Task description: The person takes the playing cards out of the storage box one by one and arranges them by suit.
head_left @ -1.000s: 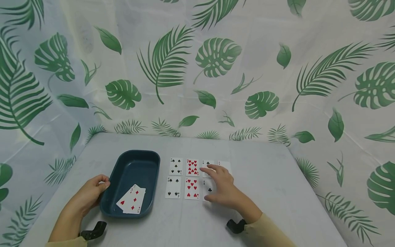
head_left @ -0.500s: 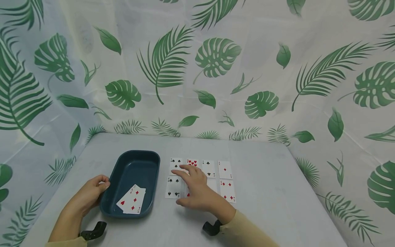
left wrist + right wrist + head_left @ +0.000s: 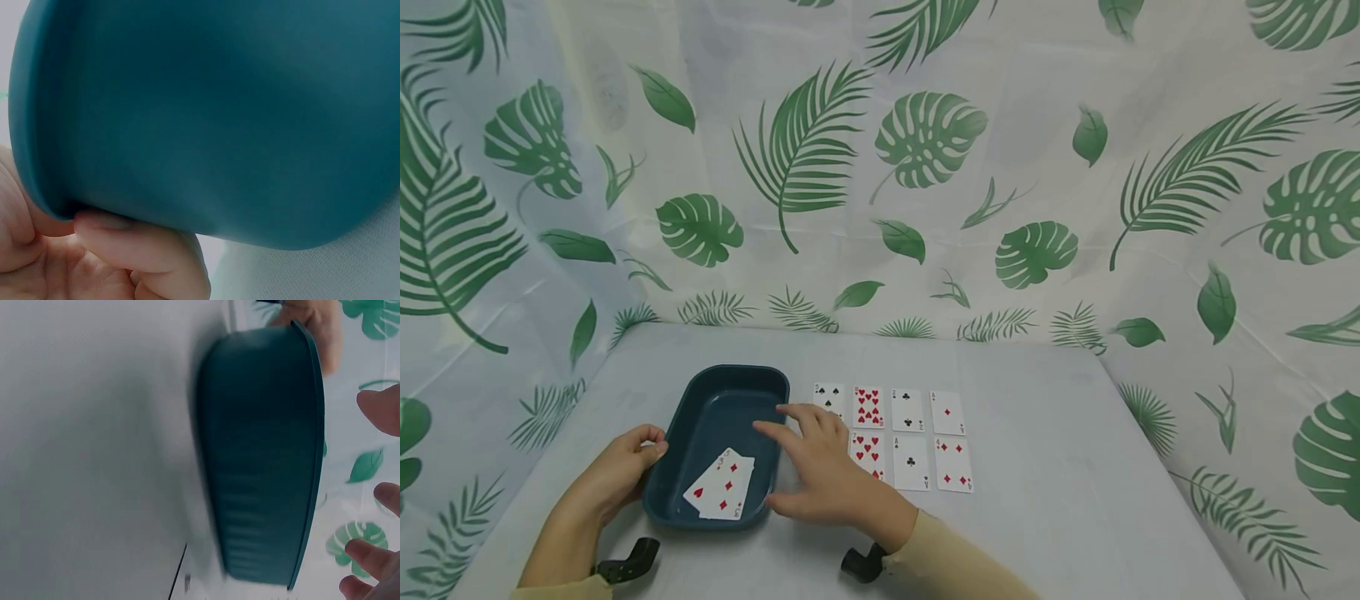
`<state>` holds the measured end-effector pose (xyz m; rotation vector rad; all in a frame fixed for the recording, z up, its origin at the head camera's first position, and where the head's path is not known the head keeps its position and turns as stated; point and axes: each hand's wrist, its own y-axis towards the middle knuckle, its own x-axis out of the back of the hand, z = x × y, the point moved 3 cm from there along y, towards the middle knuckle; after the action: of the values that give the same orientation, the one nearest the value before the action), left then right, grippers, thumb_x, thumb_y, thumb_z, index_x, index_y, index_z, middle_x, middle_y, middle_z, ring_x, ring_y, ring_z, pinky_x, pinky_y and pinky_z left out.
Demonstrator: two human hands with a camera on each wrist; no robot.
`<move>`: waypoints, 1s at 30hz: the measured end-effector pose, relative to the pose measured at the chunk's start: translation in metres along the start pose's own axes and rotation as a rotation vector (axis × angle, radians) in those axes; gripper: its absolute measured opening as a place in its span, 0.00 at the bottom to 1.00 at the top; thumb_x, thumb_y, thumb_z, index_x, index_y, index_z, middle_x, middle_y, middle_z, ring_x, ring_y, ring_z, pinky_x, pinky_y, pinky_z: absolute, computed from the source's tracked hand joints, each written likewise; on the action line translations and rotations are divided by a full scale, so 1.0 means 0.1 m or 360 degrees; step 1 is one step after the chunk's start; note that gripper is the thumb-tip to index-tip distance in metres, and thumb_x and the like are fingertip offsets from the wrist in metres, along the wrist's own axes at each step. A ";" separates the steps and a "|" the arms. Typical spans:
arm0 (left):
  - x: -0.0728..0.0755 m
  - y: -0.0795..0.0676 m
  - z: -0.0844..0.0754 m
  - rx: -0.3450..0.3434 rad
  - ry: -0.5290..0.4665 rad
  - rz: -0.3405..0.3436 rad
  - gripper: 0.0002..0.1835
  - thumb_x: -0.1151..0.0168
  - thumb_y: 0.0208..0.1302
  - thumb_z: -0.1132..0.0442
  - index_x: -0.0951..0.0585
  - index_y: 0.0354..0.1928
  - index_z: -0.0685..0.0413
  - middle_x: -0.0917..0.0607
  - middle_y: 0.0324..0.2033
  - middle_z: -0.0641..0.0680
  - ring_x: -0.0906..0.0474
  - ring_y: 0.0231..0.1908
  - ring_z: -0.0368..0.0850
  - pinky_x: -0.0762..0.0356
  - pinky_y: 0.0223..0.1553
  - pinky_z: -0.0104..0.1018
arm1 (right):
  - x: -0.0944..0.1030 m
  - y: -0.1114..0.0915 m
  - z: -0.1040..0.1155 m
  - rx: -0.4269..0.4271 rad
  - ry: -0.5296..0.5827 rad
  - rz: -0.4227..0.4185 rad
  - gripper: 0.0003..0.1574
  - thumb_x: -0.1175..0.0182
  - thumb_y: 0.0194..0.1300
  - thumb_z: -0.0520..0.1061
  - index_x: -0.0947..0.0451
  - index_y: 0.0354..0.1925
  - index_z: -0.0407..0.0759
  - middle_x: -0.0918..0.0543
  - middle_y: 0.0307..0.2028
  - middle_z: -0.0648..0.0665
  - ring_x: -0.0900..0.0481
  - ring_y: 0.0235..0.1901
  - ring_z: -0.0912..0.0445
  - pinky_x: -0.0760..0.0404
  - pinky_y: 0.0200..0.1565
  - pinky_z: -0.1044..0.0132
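Observation:
My left hand (image 3: 613,471) grips the left rim of a dark blue tray (image 3: 730,407), thumb above and fingers below; in the left wrist view, fingers (image 3: 137,247) tuck in under the lip. Two playing cards (image 3: 722,487), one showing a heart and one diamonds, overlap in the tray's near end. My right hand (image 3: 823,471) is spread and holds nothing, its fingertips over the tray's right rim. It hides the four of spades and part of the five of spades (image 3: 828,393). The right wrist view has the tray's side wall (image 3: 259,456) beside the spread fingertips (image 3: 369,556).
Right of the hand, face-up cards lie in two rows. The seven of hearts (image 3: 868,450), ace of clubs (image 3: 912,464) and four of diamonds (image 3: 953,465) are in front; the two of clubs (image 3: 907,410) and ace of diamonds (image 3: 947,413) lie behind. A leaf-print cloth (image 3: 940,283) hangs around the table.
My right hand has moved left across the cards to the tray's right rim, uncovering the ace of clubs and four of diamonds. The left hand and tray have stayed put.

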<state>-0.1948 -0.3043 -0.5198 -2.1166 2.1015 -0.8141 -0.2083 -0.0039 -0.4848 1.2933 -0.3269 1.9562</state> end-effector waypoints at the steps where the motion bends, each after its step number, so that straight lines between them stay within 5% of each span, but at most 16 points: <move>1: 0.00 0.00 0.00 0.0000 0.0001 0.0001 0.09 0.58 0.87 0.65 0.32 0.56 0.65 0.22 0.31 0.50 0.21 0.32 0.44 0.20 0.33 0.41 | -0.02 0.02 0.03 0.0010 -0.0014 -0.0001 0.59 0.22 0.59 0.61 0.40 0.82 0.68 0.43 0.82 0.50 0.49 0.81 0.47 0.44 0.73 0.32; 19: 0.01 0.00 0.00 -0.0024 -0.0019 0.0017 0.09 0.59 0.86 0.66 0.32 0.56 0.66 0.19 0.31 0.50 0.19 0.32 0.44 0.18 0.34 0.41 | -0.28 0.41 0.49 0.0243 -0.0214 0.0153 0.58 0.27 0.68 0.64 0.47 0.84 0.67 0.44 0.83 0.48 0.47 0.82 0.49 0.41 0.78 0.43; 30: 0.02 0.00 0.02 -0.0047 -0.0062 0.0060 0.08 0.59 0.86 0.67 0.32 0.53 0.65 0.17 0.31 0.49 0.17 0.32 0.43 0.16 0.35 0.42 | -0.45 0.57 0.54 0.0161 -0.0448 0.0360 0.60 0.27 0.65 0.67 0.49 0.84 0.71 0.41 0.82 0.49 0.44 0.81 0.50 0.34 0.75 0.47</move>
<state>-0.1942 -0.3070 -0.5212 -2.0828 2.1397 -0.7361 -0.2030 -0.0941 -0.4887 1.6645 -0.5381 1.9963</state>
